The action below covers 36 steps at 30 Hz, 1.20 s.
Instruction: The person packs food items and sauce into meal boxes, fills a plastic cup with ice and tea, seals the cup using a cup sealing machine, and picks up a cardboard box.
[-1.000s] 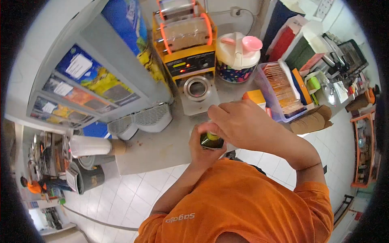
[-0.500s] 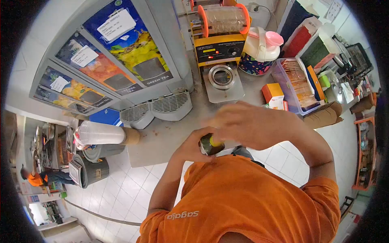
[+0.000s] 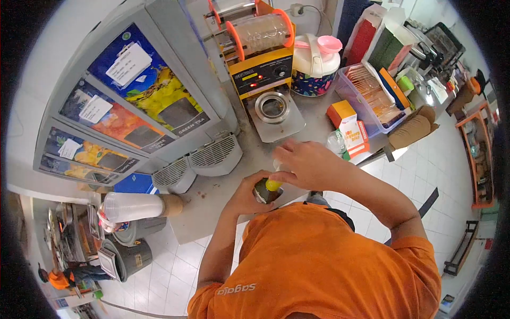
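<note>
A small dark green bottle [image 3: 264,192] with a yellow top [image 3: 273,184] is wrapped in my left hand [image 3: 245,195], tilted over the counter's front edge. My right hand [image 3: 312,166] is just right of and above it, fingers curled and thumb beside the yellow top. Something small and pale shows between the thumb and fingers, too unclear to name. The bottle's lower part is hidden by my left fingers.
Beyond my hands stands a cup sealing machine [image 3: 263,80]. Drink dispensers [image 3: 143,90] are left, stacked clear cups [image 3: 134,206] nearer. On the right are an orange-white box [image 3: 346,123] and a purple bin [image 3: 376,127]. A person [image 3: 59,278] is far left.
My right hand, blurred in motion half a second ago, is now sharper beside the bottle's yellow top. My left hand keeps its hold on the bottle. The view has shifted.
</note>
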Each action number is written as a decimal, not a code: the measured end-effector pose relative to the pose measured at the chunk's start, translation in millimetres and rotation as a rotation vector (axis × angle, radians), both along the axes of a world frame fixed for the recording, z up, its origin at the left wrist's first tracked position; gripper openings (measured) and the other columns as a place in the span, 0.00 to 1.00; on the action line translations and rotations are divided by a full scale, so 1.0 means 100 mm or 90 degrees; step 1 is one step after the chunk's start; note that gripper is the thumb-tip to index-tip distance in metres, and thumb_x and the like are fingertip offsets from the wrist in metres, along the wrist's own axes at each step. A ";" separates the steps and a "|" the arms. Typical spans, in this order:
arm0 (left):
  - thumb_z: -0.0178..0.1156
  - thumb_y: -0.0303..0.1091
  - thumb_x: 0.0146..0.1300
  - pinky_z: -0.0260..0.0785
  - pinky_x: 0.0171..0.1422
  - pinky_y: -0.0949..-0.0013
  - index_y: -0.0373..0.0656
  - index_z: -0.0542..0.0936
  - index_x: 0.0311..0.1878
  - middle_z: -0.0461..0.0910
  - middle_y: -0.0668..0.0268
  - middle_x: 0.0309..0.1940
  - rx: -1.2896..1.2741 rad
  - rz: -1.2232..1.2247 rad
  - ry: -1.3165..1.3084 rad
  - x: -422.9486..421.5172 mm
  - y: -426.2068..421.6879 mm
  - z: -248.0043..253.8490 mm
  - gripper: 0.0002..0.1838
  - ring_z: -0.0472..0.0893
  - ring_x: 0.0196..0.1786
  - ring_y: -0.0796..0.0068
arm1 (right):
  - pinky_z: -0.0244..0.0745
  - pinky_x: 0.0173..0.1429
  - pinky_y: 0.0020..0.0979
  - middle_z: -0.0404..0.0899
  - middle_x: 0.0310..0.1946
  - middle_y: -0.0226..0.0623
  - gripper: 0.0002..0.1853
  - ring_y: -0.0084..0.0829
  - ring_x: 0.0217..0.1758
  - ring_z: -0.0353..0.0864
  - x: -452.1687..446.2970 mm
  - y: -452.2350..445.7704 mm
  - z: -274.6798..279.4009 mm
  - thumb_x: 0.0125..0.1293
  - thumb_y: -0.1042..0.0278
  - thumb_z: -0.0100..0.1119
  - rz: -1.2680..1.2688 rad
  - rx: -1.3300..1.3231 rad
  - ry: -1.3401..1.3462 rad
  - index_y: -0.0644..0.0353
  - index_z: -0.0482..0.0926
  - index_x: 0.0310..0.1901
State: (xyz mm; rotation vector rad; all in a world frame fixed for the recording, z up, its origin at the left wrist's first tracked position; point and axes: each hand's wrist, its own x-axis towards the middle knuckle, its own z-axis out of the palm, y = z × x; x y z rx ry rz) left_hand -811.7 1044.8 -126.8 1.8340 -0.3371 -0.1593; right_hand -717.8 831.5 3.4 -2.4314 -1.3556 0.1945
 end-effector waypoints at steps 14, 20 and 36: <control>0.74 0.29 0.41 0.73 0.59 0.66 0.41 0.77 0.58 0.84 0.58 0.44 0.183 0.065 0.113 0.00 0.08 -0.17 0.34 0.83 0.48 0.66 | 0.79 0.47 0.39 0.82 0.40 0.43 0.17 0.43 0.44 0.83 0.15 -0.56 -0.68 0.63 0.74 0.68 -0.106 0.209 0.146 0.61 0.81 0.54; 0.74 0.35 0.40 0.73 0.65 0.62 0.41 0.77 0.62 0.84 0.51 0.51 0.271 0.062 0.111 0.02 0.24 -0.46 0.39 0.83 0.56 0.54 | 0.79 0.42 0.38 0.82 0.36 0.45 0.18 0.41 0.35 0.83 -0.07 -0.81 -1.41 0.62 0.73 0.70 -0.217 0.215 0.283 0.62 0.81 0.54; 0.76 0.40 0.38 0.69 0.72 0.58 0.47 0.76 0.70 0.80 0.51 0.63 0.440 0.050 0.283 0.14 0.29 -0.42 0.47 0.78 0.66 0.53 | 0.80 0.47 0.43 0.85 0.39 0.50 0.16 0.50 0.42 0.86 -0.36 -0.95 -1.83 0.62 0.68 0.68 -0.235 0.204 0.381 0.61 0.82 0.51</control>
